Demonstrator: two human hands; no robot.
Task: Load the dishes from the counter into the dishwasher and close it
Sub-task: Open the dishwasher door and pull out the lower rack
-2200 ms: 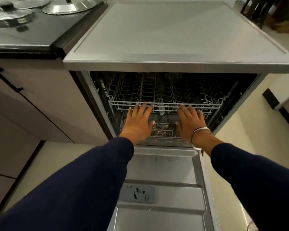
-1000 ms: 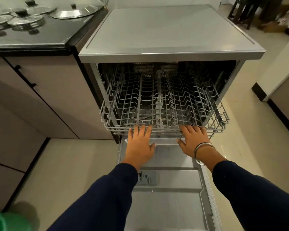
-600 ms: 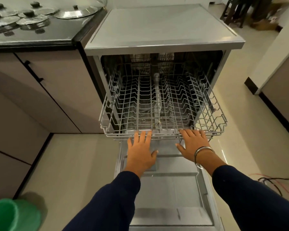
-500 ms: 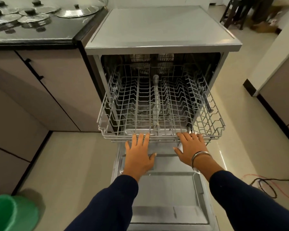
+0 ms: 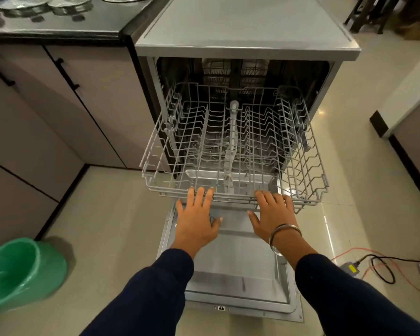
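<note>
Both the left hand (image 5: 197,223) and right hand (image 5: 273,215) rest flat-fingered on the rack (image 5: 230,151) above the lowered door (image 5: 238,267), tiled floor (image 5: 112,221) around.

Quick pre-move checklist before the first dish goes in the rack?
1. Dishwasher door fully down: ok.
2. Wire rack pulled out over the door: ok.
3. Rack free of dishes: ok, none seen in it.
4. Left hand and right hand free to carry: ok, fingers straight on the rack's front rail, holding nothing.
5. Dishes ready on the counter: ok, metal ones at the top left, mostly cropped.
6. Rack locked at its stop: cannot tell.
</note>
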